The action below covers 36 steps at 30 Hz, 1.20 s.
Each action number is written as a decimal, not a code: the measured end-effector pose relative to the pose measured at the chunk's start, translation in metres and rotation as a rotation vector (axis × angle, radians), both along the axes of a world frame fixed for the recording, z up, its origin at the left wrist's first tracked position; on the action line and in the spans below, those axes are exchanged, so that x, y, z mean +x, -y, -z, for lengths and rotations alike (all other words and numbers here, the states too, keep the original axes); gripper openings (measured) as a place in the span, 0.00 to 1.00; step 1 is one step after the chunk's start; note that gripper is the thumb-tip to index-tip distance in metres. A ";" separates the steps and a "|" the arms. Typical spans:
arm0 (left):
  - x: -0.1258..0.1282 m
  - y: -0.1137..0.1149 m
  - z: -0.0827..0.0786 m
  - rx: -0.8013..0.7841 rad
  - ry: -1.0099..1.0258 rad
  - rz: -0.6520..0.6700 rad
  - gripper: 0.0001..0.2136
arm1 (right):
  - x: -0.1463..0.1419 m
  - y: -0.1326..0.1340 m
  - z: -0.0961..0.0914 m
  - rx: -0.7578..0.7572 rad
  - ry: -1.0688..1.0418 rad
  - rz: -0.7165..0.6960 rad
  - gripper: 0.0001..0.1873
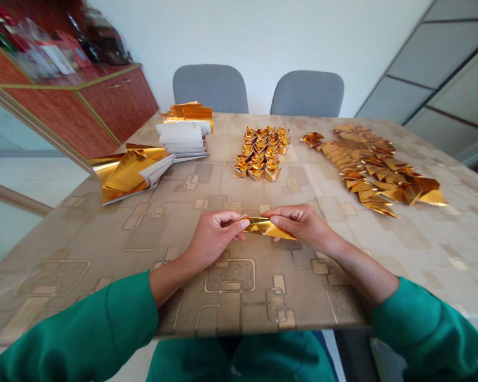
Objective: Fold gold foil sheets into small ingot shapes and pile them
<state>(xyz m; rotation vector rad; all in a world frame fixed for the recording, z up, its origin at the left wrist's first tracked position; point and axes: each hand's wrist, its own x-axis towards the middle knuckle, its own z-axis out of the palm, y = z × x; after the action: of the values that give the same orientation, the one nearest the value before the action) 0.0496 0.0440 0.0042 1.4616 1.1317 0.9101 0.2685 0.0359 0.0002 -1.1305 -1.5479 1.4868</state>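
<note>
Both of my hands pinch one folded piece of gold foil paper [267, 228] just above the patterned table [103, 249]. My left hand [214, 236] grips its left tip between thumb and fingers. My right hand [302, 225] holds the right part, fingers curled over the fold. A block of finished gold paper ingots [262, 153] sits beyond my hands at the table's middle. A long heap of half-folded gold pieces [376, 167] lies to the right.
Loose gold sheets [131, 170] lie at the left, with a stack of white-backed sheets [185, 139] behind them. Two grey chairs [258, 91] stand at the far edge. A red cabinet [83, 101] with clutter is at the back left.
</note>
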 end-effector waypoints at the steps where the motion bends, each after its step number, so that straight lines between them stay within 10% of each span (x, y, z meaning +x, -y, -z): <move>1: 0.000 0.000 0.001 -0.008 0.006 0.003 0.08 | 0.000 0.000 0.001 -0.010 -0.022 0.009 0.20; 14: 0.002 0.002 -0.001 0.016 -0.025 0.040 0.10 | -0.004 0.002 0.000 0.053 0.027 -0.035 0.17; 26: 0.007 0.008 0.004 -0.433 0.529 0.094 0.15 | -0.016 0.007 -0.002 0.078 -0.103 0.167 0.16; 36: 0.008 0.007 0.006 -0.396 0.603 -0.124 0.11 | -0.007 0.003 -0.003 0.378 0.114 0.162 0.14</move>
<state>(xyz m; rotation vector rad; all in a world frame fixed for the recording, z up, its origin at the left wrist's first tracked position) 0.0574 0.0371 -0.0018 0.7272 0.8827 1.0478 0.2613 0.0328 0.0033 -1.0976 -1.6828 0.9852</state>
